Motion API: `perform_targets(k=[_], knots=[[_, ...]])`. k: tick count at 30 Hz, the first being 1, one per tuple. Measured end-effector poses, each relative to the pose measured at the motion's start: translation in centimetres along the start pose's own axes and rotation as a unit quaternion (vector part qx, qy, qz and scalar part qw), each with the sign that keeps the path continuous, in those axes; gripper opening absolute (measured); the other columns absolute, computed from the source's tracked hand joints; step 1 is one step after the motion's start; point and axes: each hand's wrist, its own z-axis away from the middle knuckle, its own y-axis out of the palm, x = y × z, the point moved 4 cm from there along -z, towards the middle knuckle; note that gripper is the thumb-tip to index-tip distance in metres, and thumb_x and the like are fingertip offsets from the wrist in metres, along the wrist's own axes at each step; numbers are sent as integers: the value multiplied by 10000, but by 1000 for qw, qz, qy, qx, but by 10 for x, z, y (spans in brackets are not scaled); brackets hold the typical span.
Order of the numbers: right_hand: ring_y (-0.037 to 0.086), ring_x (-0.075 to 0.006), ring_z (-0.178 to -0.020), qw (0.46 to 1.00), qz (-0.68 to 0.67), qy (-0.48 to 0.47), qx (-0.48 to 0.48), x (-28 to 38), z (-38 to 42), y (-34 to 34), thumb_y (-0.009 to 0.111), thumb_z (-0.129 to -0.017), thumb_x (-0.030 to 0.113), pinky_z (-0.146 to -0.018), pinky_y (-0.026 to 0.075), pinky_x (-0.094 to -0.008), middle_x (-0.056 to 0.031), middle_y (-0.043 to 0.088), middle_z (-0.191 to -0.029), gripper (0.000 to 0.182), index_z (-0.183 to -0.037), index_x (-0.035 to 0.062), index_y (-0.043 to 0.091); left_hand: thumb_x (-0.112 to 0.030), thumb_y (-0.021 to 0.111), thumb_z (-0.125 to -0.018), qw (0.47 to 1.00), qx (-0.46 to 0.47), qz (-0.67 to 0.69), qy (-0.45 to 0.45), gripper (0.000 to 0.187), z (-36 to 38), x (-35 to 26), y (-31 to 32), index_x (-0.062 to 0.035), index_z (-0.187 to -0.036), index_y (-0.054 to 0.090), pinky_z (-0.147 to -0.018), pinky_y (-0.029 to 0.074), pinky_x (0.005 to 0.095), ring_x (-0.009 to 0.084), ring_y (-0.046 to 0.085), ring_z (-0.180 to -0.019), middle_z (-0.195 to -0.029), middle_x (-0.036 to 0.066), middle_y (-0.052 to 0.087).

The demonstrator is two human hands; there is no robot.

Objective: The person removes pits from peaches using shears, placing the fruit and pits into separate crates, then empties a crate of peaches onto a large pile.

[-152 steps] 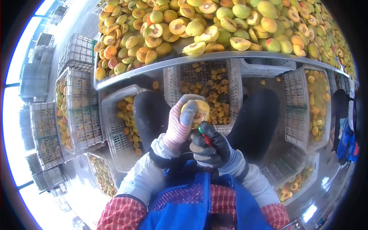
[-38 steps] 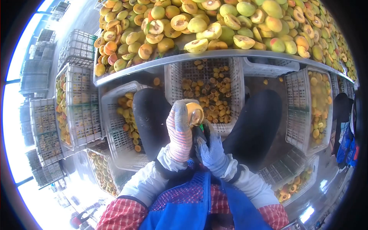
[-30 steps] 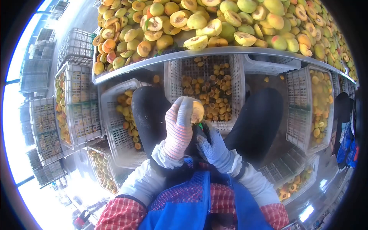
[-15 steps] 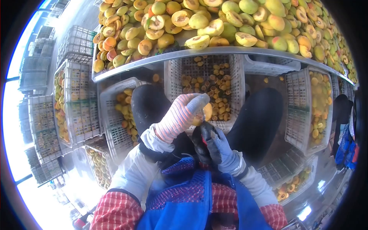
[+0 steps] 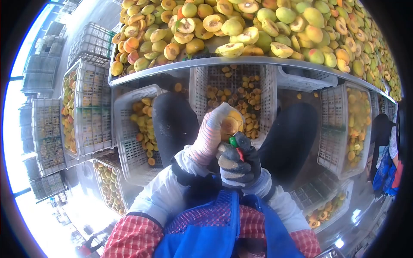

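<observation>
Sitting in left grip [image 5: 211, 132], beside right grip [image 5: 241, 163]: cut fruit [image 5: 232, 124].

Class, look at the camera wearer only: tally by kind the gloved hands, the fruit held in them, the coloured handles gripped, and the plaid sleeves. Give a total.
Gloved: 2 (left hand, right hand)
Held fruit: 1
Red-and-green handle: 1
Plaid: 2 (left sleeve, right sleeve)
Total: 6

Two hands [image 5: 208, 135], one held fruit half [image 5: 231, 125], one tool [image 5: 233, 141], one table [image 5: 241, 61], eight-plus crates [image 5: 270, 96], dozens of fruits [image 5: 314, 17]
</observation>
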Motion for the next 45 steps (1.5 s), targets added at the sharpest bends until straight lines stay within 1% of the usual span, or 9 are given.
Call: perform_targets(k=[9, 18, 21, 23, 25, 31, 35, 39, 45], knots=[[398, -74, -377, 994, 17, -38, 104, 21, 0, -3, 435, -978, 429, -320, 363, -225, -10, 417, -561, 399, -948, 39, 512, -404, 550, -902, 973, -153, 152, -79, 341, -10, 18, -26, -67, -927, 597, -661, 508, 307, 170, 613, -707, -801, 70, 632], [316, -73, -399, 970, 126, -104, -179, 51, 14, -58, 451, -944, 536, -347, 270, -212, 20, 392, -574, 447, -930, 103, 557, -358, 538, -944, 849, -304, -224, 370, 353, 40, -96, -123, -26, -1010, 636, -766, 475, 259, 129, 571, -842, -926, 56, 630], [275, -83, -382, 955, 158, -137, -210, 55, 8, -55, 398, -969, 518, -338, 237, -231, 8, 363, -569, 480, -952, 75, 581, -278, 664, -847, 443, -420, -764, 208, 300, 29, -123, -186, -53, -1044, 643, -786, 499, 339, 251, 624, -787, -900, 132, 654], [270, -81, -378, 937, 210, -128, -249, 58, 0, -54, 434, -943, 553, -335, 225, -233, 15, 387, -577, 479, -937, 98, 585, -285, 680, -825, 585, -358, -646, 335, 318, 9, -143, -141, -64, -1051, 646, -790, 494, 363, 283, 621, -811, -945, 145, 648], [277, -81, -382, 919, 225, -106, -305, 58, -5, -49, 457, -923, 577, -342, 233, -231, 19, 405, -584, 485, -930, 110, 586, -401, 649, -826, 695, -360, -592, 192, 391, -29, -161, -110, -91, -1066, 640, -797, 489, 372, 284, 611, -905, -1060, 153, 615], [320, -78, -405, 863, 250, -189, -396, 80, 3, -48, 489, -900, 599, -366, 253, -227, 22, 443, -591, 470, -875, 136, 564, -415, 681, -789, 534, -267, -801, 46, 558, -159, -181, -107, -49, -1186, 541, -878, 476, 404, 340, 605, -1030, -1064, 191, 642], [360, -85, -404, 789, 324, -214, -477, 87, 3, -23, 473, -928, 553, -365, 290, -230, 7, 460, -589, 473, -965, 89, 556, -187, 690, -801, 682, -217, -624, 313, 340, -112, -177, -84, -20, -1060, 545, -754, 492, 318, 221, 616, -815, -923, 121, 628], [537, -117, -565, 854, 351, -269, -273, 70, -21, -4, 563, -931, 305, -436, 434, -206, -35, 533, -795, 450, -1282, 66, 415, -128, 669, -833, 942, -126, -236, 204, 287, -58, -107, -51, -25, -1042, 502, -755, 489, 269, 131, 560, -846, -957, 80, 589], [612, -174, -678, 668, 608, -302, -306, 59, -20, -21, 537, -939, 197, -553, 492, -294, -110, 623, -903, 444, -1306, -22, 418, -329, 522, -971, 967, -102, -160, 170, 346, -22, -58, -9, -19, -1115, 578, -774, 462, 240, 105, 559, -841, -912, 55, 597]])
